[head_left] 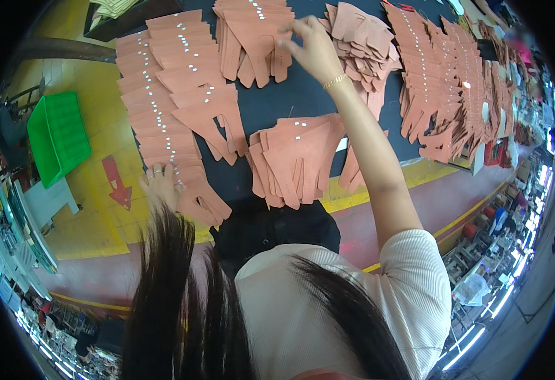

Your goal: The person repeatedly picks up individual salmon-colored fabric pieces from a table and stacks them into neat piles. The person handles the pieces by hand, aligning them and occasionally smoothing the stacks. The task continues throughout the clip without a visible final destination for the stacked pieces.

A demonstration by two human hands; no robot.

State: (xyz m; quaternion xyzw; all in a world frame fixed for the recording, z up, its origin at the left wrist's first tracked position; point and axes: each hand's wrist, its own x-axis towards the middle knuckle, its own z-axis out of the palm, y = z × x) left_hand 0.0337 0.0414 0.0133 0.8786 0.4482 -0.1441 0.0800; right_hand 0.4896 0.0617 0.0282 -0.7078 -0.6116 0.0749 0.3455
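Note:
Salmon-pink leather-like cut pieces with slots lie in overlapping piles, many marked with small white stickers. My left hand (161,188), a ring on one finger, rests with its fingers spread on the near end of the long left row (154,114); hair partly covers its wrist. My right hand (314,49), with a gold bracelet, reaches across to the far side. Its fingers are bent and apart, the tips at the right edge of the far middle pile (252,35). Nothing shows in its grasp. Nearest me lies a fanned pile (296,158).
The pieces lie on a dark table (255,104). A jumbled pile (363,47) sits right of my right hand, with long rows (426,76) beyond. On the yellow floor at left are a green crate (59,136) and a red arrow (117,183). A black bag-like thing (277,231) is before me.

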